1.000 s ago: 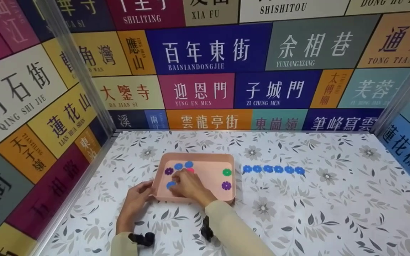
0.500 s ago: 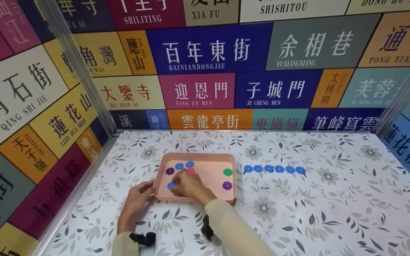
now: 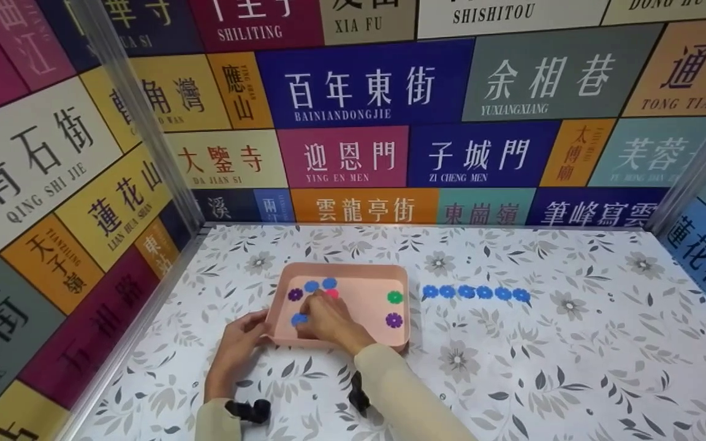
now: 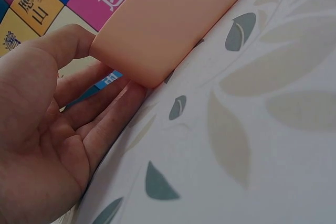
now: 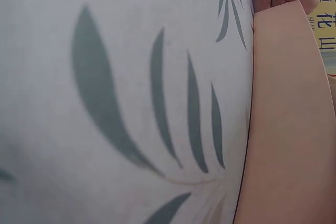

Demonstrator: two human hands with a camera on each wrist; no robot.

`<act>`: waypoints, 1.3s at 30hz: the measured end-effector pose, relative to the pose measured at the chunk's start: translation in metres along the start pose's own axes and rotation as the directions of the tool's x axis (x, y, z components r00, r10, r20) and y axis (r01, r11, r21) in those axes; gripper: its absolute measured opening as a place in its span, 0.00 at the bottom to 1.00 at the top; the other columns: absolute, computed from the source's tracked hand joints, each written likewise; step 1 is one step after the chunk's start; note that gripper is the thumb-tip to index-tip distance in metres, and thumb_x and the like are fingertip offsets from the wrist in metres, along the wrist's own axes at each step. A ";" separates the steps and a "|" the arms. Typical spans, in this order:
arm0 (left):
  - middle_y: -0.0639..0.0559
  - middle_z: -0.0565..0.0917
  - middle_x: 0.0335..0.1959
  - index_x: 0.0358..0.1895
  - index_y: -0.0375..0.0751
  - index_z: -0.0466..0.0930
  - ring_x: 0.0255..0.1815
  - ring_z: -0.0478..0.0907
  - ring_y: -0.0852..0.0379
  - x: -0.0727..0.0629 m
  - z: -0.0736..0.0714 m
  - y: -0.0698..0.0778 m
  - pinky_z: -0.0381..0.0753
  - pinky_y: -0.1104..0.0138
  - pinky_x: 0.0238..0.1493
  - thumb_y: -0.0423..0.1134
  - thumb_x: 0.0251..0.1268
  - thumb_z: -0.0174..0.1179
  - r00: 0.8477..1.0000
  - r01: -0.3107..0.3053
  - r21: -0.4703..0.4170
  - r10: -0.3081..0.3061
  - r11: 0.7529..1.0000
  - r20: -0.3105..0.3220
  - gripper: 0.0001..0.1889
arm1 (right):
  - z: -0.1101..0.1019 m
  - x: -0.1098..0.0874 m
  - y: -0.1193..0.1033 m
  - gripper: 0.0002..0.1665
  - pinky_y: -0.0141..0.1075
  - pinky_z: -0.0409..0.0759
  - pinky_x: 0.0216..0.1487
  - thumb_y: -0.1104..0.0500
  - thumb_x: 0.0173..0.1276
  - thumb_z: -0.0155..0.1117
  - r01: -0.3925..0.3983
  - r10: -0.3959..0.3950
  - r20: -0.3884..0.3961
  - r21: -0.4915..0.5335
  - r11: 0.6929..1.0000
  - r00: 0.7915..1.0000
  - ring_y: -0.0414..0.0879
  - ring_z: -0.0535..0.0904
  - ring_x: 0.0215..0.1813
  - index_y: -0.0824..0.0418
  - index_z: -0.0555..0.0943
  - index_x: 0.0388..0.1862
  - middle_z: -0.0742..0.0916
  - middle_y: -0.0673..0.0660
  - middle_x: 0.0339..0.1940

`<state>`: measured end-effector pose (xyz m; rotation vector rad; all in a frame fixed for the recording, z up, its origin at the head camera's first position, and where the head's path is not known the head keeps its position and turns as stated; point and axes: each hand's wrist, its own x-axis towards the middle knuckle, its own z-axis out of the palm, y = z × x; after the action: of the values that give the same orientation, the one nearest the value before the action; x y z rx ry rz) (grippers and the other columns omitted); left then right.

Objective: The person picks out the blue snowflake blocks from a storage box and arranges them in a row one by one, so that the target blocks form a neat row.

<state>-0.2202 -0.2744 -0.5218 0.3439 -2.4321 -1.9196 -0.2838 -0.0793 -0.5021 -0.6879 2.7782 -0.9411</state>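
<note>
In the head view a pink tray (image 3: 353, 269) holds flower-shaped pieces. Near its front left, my right hand (image 3: 328, 321) reaches in with curled fingers. They pinch at the right edge of a blue flower-shaped piece (image 3: 298, 320), and the fingertips are partly hidden behind the hand. At the tray's front left corner is my left hand (image 3: 239, 343). The left wrist view shows that hand's thumb (image 4: 76, 43) at the rim and its fingers beside the wall, low near the table. Only the tray's outer wall (image 5: 286, 119) and part of the left hand appear in the right wrist view.
Also in the tray are two blue pieces (image 3: 329, 283), a pink one (image 3: 331, 294), a green one (image 3: 394, 297) and two purple ones (image 3: 394, 320). Right of it, several blue flower pieces (image 3: 466, 292) lie in a row on the floral tabletop (image 3: 543, 373). Sign-printed walls (image 3: 362, 79) enclose the table.
The whole head view has shifted slightly to the right. Both hands stay in the same places at the tray, and the pieces keep their positions in it.
</note>
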 end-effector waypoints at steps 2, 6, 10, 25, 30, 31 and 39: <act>0.37 0.81 0.63 0.66 0.35 0.76 0.57 0.82 0.50 0.000 0.001 0.001 0.87 0.62 0.53 0.37 0.70 0.57 1.000 0.007 0.008 -0.007 1.000 0.005 0.22 | -0.002 -0.001 0.001 0.18 0.35 0.83 0.51 0.52 0.61 0.73 -0.010 0.010 0.003 0.016 1.000 1.000 0.43 0.79 0.45 0.58 0.86 0.47 0.85 0.50 0.46; 0.38 0.80 0.64 0.67 0.37 0.75 0.59 0.81 0.50 0.001 0.004 0.002 0.86 0.62 0.55 0.38 0.71 0.57 1.000 0.011 0.016 -0.011 1.000 0.012 0.23 | -0.006 -0.003 0.004 0.19 0.33 0.83 0.49 0.51 0.60 0.74 -0.011 0.011 -0.008 0.040 0.999 1.000 0.43 0.80 0.44 0.58 0.86 0.47 0.86 0.50 0.46; 0.38 0.80 0.63 0.67 0.36 0.75 0.59 0.80 0.49 0.001 0.005 0.003 0.86 0.61 0.56 0.38 0.71 0.57 1.000 0.009 0.013 -0.010 1.000 0.014 0.23 | -0.014 -0.006 0.007 0.19 0.33 0.84 0.48 0.50 0.58 0.75 0.004 -0.002 -0.039 0.060 0.998 0.999 0.43 0.82 0.44 0.58 0.86 0.46 0.86 0.50 0.45; 0.36 0.78 0.66 0.68 0.35 0.73 0.60 0.80 0.47 0.002 0.002 0.001 0.85 0.60 0.58 0.37 0.71 0.56 1.000 0.007 0.041 -0.007 0.999 0.009 0.24 | -0.062 -0.023 0.028 0.25 0.40 0.83 0.54 0.49 0.56 0.76 0.008 -0.002 -0.113 0.052 0.999 0.994 0.46 0.80 0.48 0.57 0.84 0.51 0.84 0.51 0.49; 0.35 0.78 0.65 0.67 0.34 0.74 0.60 0.80 0.46 0.002 0.001 0.001 0.86 0.60 0.55 0.36 0.70 0.56 1.000 0.000 0.057 0.000 0.998 0.005 0.24 | -0.078 -0.026 0.047 0.21 0.42 0.84 0.52 0.51 0.55 0.75 0.056 -0.056 -0.217 -0.005 0.998 0.975 0.50 0.83 0.47 0.59 0.85 0.46 0.85 0.54 0.46; 0.35 0.78 0.66 0.68 0.34 0.73 0.60 0.80 0.46 0.002 0.000 0.001 0.86 0.60 0.56 0.36 0.70 0.56 1.000 0.008 0.062 -0.008 0.998 0.007 0.24 | -0.081 -0.027 0.050 0.20 0.42 0.83 0.53 0.51 0.55 0.75 0.053 -0.055 -0.231 -0.014 0.999 0.971 0.50 0.83 0.47 0.58 0.86 0.46 0.85 0.54 0.45; 0.38 0.77 0.68 0.68 0.37 0.73 0.61 0.79 0.47 0.002 0.000 0.001 0.85 0.59 0.58 0.39 0.70 0.57 0.999 0.048 0.069 -0.049 0.996 0.009 0.25 | -0.108 -0.032 0.074 0.18 0.42 0.84 0.49 0.52 0.56 0.76 0.004 -0.017 -0.307 -0.043 0.999 0.952 0.49 0.81 0.44 0.60 0.86 0.42 0.84 0.54 0.41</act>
<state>-0.2228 -0.2745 -0.5214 0.3996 -2.5243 -1.8641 -0.3113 0.0466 -0.4616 -0.6080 3.0734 -1.0789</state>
